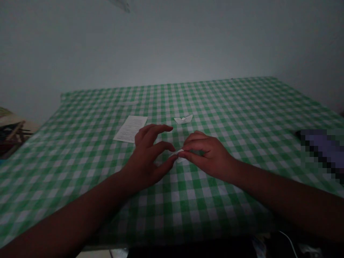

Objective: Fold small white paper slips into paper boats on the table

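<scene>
Two hands [146,154] [208,152], one pinched paper [179,152]

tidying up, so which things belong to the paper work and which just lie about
Belong:
- small white paper piece, held
- probably white boat-shaped folded paper
- probably white rectangular printed sheet

Apparently lying about:
- dark rectangular object, right, pixelated

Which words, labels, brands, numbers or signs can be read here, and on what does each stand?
No text can be read.
Sheet: rows of print, too small and blurred to read.
Folded paper boat: any print too small to tell.
Held paper: no readable marks.
Pixelated object: nothing readable.
</scene>
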`<state>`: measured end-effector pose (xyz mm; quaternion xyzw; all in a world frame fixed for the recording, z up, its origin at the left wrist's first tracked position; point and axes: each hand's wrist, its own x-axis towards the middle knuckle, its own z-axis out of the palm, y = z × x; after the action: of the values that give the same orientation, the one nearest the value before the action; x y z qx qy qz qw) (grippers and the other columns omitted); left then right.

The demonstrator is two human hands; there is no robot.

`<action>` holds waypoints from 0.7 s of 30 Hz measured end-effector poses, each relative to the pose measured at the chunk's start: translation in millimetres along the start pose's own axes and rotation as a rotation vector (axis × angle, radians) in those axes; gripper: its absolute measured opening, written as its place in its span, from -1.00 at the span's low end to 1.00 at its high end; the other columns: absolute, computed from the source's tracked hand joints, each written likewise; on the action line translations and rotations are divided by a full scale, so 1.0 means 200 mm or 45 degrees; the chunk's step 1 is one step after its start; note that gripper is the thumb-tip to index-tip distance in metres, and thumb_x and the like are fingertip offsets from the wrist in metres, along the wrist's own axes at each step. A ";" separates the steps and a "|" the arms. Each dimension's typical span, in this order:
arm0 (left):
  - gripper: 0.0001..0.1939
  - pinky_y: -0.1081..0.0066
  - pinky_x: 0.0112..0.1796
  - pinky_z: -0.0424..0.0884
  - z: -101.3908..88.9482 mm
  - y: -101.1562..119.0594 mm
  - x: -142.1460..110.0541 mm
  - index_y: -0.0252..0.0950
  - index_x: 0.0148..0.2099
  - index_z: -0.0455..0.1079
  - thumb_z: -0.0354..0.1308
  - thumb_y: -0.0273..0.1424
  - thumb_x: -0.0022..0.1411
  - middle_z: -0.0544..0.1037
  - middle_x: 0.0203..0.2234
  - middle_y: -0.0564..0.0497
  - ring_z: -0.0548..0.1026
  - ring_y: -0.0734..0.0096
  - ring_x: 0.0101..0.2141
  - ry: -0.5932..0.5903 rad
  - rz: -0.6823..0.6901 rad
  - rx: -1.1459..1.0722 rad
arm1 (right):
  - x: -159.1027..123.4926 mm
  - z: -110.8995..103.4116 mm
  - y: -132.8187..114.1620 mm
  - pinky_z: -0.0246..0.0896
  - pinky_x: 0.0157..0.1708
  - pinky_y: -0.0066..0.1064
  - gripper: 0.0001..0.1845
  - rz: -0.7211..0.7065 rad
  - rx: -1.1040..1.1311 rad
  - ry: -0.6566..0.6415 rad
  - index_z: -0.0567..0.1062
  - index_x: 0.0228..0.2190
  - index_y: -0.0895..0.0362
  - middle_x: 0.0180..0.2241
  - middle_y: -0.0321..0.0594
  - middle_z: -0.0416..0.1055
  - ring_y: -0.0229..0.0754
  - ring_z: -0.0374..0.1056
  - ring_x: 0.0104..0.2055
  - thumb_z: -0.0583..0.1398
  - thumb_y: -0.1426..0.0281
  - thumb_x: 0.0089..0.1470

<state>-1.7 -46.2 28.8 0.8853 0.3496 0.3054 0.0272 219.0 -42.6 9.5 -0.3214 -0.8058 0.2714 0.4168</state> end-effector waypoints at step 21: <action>-0.94 -0.11 0.25 0.06 -0.01 -0.02 -0.01 -0.25 -0.24 0.43 0.15 -0.40 0.31 0.27 0.26 -0.11 0.06 0.03 0.30 -0.151 -0.066 -0.079 | -0.01 0.00 0.03 0.31 -0.16 -0.29 -0.94 0.005 0.014 0.074 0.52 -0.36 0.08 -0.34 -0.28 0.46 -0.21 0.39 -0.23 0.30 0.47 0.10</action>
<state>-5.6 -44.9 28.9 0.8912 0.3607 0.2620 0.0832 220.5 -40.2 5.1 -0.3284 -0.7912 0.2672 0.4413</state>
